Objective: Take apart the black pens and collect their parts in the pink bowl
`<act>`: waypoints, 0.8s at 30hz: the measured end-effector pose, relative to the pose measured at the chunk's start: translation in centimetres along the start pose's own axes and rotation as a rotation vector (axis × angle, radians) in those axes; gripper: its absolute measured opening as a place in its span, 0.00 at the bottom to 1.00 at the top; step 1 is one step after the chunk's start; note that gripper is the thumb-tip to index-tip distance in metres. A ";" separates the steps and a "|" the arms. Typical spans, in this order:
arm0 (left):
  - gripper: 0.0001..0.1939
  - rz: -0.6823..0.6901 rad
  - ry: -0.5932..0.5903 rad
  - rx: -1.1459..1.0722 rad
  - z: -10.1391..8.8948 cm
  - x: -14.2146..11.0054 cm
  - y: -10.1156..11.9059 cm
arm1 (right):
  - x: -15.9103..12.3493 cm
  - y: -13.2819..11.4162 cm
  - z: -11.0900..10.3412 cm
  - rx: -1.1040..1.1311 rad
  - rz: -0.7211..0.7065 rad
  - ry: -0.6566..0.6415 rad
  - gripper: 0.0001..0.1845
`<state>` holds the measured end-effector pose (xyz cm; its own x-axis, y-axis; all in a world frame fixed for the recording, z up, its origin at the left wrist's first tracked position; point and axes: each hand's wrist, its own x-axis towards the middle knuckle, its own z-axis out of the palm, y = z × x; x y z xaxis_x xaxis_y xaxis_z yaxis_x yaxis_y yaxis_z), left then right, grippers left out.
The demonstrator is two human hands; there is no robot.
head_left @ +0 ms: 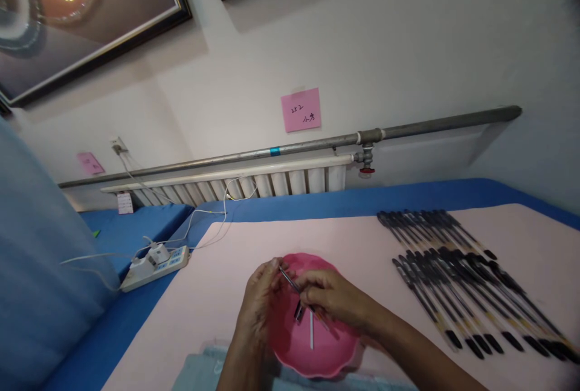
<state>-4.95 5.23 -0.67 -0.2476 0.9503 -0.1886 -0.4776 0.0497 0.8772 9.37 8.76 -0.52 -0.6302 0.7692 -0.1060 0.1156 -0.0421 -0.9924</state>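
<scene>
Left hand (260, 294) and right hand (335, 299) are held with fingers curled nearly closed over a pink bowl (290, 359), lower centre of the frame; a slim dark rod (289, 280) is pinched near its upper end by the left and gripped lower down by the right, presumably to be steadied; beneath, a white stick (312, 330) is contained; at right, long dark tools (466, 285) are laid in two groups, apparently for order.

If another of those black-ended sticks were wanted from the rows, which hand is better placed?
Probably the right hand: it is nearer the black-ended sticks; the left hand is at the pink bowl's opposite side. The right holds a thin stick, though, so might need freeing.
</scene>
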 end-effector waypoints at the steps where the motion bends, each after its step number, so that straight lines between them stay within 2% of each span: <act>1: 0.16 0.036 0.012 0.088 -0.2 0.1 -0.2 | 0.0 -0.1 -0.3 -0.003 -0.001 0.025 0.08; 5: 0.06 0.124 0.009 0.404 -0.7 0.3 -1.6 | 0.2 -0.2 -1.8 -0.024 -0.008 0.154 0.07; 8: 0.11 0.145 0.023 0.502 -0.6 0.1 -3.0 | 0.3 -0.2 -2.5 -0.042 -0.012 0.194 0.05; 12: 0.14 0.160 0.069 0.549 -0.1 -0.3 -4.0 | 0.1 -0.3 -2.2 -0.061 -0.013 0.170 0.05; 15: 0.13 0.149 0.089 0.515 -0.3 -0.1 -3.3 | 0.0 -0.3 -2.0 -0.072 -0.013 0.165 0.05; 19: 0.02 0.093 0.053 0.401 -1.2 0.3 -1.0 | -0.1 -0.5 -1.8 -0.063 -0.035 0.117 0.08; 20: 0.03 0.081 0.049 0.352 -1.4 0.4 -0.4 | -0.2 -0.6 -1.7 -0.058 -0.042 0.086 0.08; 24: 0.08 0.012 0.104 -0.046 -2.1 0.6 1.0 | -0.6 -1.0 -1.1 -0.098 -0.001 -0.056 0.07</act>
<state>-7.38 5.23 -0.83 -0.3385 0.9136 -0.2253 -0.5118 0.0221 0.8588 10.44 9.04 0.57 -0.6715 0.7326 -0.1112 0.1881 0.0233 -0.9819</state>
